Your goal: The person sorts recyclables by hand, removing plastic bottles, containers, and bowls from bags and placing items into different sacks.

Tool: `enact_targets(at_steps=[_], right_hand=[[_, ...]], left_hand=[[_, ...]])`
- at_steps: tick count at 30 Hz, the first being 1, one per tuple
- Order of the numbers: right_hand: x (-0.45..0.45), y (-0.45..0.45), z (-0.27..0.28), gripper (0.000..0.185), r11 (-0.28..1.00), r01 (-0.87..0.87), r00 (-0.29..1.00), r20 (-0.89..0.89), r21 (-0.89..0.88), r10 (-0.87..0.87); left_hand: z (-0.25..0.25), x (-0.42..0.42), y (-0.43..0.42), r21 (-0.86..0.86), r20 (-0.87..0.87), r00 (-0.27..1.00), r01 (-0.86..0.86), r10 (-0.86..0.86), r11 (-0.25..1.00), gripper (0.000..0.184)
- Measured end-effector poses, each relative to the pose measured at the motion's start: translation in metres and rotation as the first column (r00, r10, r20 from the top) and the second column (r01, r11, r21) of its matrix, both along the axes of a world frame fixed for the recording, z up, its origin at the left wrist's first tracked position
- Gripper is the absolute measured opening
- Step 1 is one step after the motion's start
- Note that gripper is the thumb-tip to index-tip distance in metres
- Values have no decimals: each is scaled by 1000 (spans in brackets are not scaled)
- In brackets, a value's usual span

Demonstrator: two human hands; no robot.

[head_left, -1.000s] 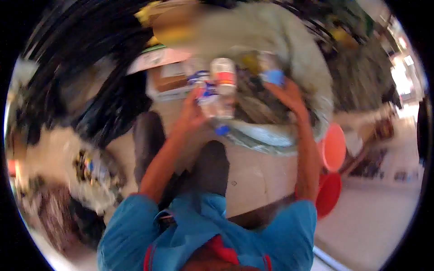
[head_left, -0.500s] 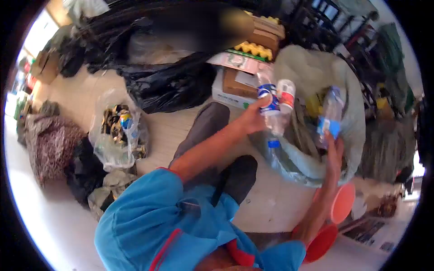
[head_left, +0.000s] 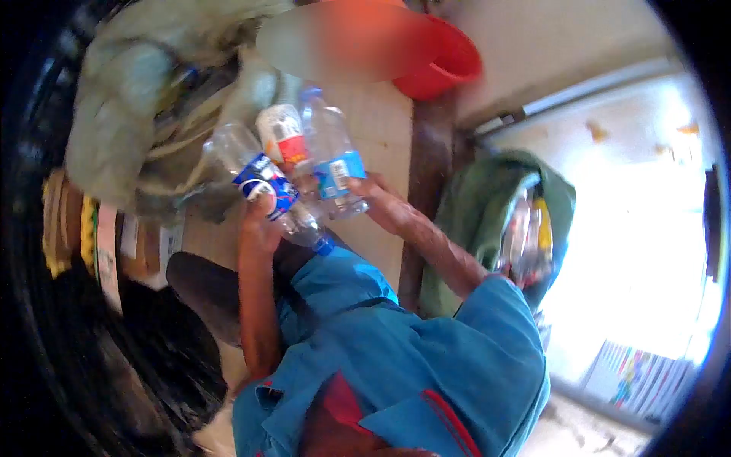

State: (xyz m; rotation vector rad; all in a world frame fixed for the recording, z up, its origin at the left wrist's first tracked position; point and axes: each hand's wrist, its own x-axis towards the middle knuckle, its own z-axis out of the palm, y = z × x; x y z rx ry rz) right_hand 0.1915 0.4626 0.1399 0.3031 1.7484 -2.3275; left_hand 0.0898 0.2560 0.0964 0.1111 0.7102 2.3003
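My left hand [head_left: 261, 219] is closed on a clear bottle with a dark blue label [head_left: 266, 186] and a blue cap that points down toward my lap. Beside it, a bottle with a white top part and a red band [head_left: 283, 135] is bunched in the same group; its lower part is partly hidden. My right hand [head_left: 369, 192] grips a clear bottle with a light blue label [head_left: 339, 174], its neck pointing up and away. The bottles are side by side, close together or touching, in front of my body.
A large pale sack [head_left: 114, 129] lies open at the upper left. A red bucket [head_left: 457, 57] stands at the top. On the right, a green sack [head_left: 449, 251] holds several bottles. Black plastic [head_left: 164, 335] and stacked cardboard [head_left: 141, 247] are at the left.
The view has swung right, bringing the green sack into sight. My right hand's bottle has moved from over the pale sack to beside the bottles at my left hand.
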Motion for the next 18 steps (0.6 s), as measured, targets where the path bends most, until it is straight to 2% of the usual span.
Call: enact_targets(at_steps=[1,2,3,4,6,8,9,10,12,13,14,15,16,17,18], right_hand=[[33,2,-8,71,959,132,991,67,-252,-119],[0,-97,20,71,960,215,974,106,-180,-199],[20,-106,20,69,920,344,938,119,-188,-327],[40,-91,3,67,865,450,893,122,-221,-434],[86,-87,-1,67,794,570,821,124,-212,-557],[110,-62,-14,66,593,761,646,222,-263,-730],[119,-49,-18,63,531,837,548,215,-133,-808],[129,-42,-13,63,496,855,518,203,-152,-831],[150,-22,13,64,349,901,400,182,-259,-898],[160,-20,27,63,250,938,282,107,-242,-953],[176,-7,28,62,221,915,264,87,-337,-961],[194,2,31,63,150,925,184,66,-350,-981],[209,10,38,63,80,929,103,45,-361,-994],[224,18,39,63,49,928,72,50,-369,-996],[238,28,40,63,35,924,37,-1,-381,-999]], left_hand=[[-6,10,18,-21,25,994,106,-105,994,76],[9,-39,-60,32,43,986,158,-159,987,72],[9,-31,-53,-1,37,954,299,-298,954,70],[-1,-19,-26,-60,24,908,419,-418,906,68],[35,20,10,-112,-50,827,553,-560,826,63],[26,38,62,-131,-62,744,655,-665,744,61],[20,44,93,-149,-63,694,704,-717,695,59],[19,51,114,-172,-80,639,747,-765,642,57],[59,71,155,-207,-163,567,781,-808,589,50],[70,82,175,-218,-213,483,824,-849,523,50],[80,93,195,-233,-259,395,860,-881,454,50],[92,108,216,-244,-259,362,873,-896,423,50],[103,125,237,-264,-287,259,904,-922,336,48],[110,143,257,-287,-309,155,926,-938,247,46],[109,160,278,-294,-306,126,930,-944,220,46]])
